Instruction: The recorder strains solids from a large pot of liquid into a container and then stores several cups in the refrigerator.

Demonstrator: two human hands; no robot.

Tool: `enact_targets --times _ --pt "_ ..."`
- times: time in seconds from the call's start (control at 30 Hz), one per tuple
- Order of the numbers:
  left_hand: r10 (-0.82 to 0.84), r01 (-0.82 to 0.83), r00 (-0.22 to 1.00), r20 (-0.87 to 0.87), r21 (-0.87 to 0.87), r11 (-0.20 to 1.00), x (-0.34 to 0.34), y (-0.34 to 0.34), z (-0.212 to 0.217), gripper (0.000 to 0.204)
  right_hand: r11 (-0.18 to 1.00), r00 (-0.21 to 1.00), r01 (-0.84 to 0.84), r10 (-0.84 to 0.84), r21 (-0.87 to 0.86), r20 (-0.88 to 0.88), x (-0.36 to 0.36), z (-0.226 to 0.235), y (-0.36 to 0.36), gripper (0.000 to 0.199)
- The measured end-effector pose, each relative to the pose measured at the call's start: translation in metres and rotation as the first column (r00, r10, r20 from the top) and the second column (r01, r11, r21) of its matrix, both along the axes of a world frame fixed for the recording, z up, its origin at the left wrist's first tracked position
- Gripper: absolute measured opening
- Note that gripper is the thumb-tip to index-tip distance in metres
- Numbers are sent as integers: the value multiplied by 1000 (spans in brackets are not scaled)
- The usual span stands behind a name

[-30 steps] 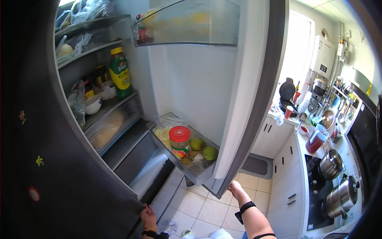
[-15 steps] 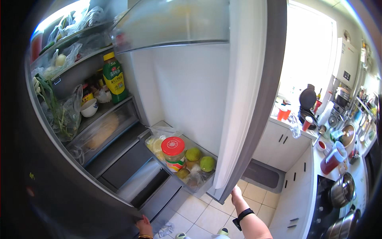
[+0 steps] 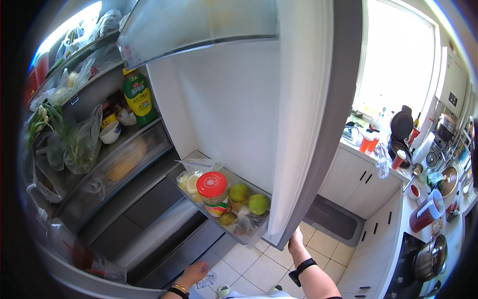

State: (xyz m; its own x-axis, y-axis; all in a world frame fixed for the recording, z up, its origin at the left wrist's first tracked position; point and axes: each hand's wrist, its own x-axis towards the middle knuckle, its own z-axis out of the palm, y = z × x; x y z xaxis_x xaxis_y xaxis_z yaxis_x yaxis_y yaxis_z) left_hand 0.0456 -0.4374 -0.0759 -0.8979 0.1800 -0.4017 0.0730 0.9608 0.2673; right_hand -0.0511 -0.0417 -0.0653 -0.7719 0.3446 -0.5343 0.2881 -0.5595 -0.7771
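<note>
My right hand [image 3: 296, 241] is closed on the lower outer edge of the right refrigerator door [image 3: 318, 144], which stands open. My left hand [image 3: 194, 273], wearing a bracelet and a black band, hovers in front of the lower drawers [image 3: 191, 249]. Its fingers are loosely bent, and nothing shows in them. Swung open at the lower left is the left refrigerator door [image 3: 99, 286], apart from that hand. On the right door's lower shelf stand a red-lidded jar [image 3: 213, 185], green fruits [image 3: 258, 204] and plastic bags [image 3: 249, 223].
Inside the fridge are a green-and-yellow bottle [image 3: 138, 97], a white bowl [image 3: 110, 132] and bagged green onions [image 3: 82, 149]. To the right, a counter holds a pitcher [image 3: 425, 212], a pot [image 3: 431, 257] on the stove [image 3: 407, 261] and red cups [image 3: 366, 143]. A grey mat [image 3: 333, 219] lies on the tiled floor.
The left door has swung further open, showing its inner shelves. My left hand has come away from its edge, moving slightly right and up. My right hand stays on the right door.
</note>
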Motion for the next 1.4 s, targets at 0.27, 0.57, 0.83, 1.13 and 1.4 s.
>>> enact_targets --times 0.27,0.57,0.83,1.13,1.4 --pt "143 -129 989 -46 222 966 50 5 21 32 988 991 121 -127 -100 -49 -15 -36 17 65" --pt "299 -335 942 155 324 885 95 6 36 29 968 974 226 -226 -105 17 -61 -50 37 63" --pt "312 -322 946 85 338 884 123 -21 8 28 995 994 98 -98 -3 47 -66 -17 40 62" --pt "208 -217 976 71 446 868 54 88 76 33 947 980 -199 198 253 30 -37 -34 105 46" --pt "-626 505 779 36 556 660 -60 343 82 44 931 997 61 -73 361 19 36 -19 292 36"
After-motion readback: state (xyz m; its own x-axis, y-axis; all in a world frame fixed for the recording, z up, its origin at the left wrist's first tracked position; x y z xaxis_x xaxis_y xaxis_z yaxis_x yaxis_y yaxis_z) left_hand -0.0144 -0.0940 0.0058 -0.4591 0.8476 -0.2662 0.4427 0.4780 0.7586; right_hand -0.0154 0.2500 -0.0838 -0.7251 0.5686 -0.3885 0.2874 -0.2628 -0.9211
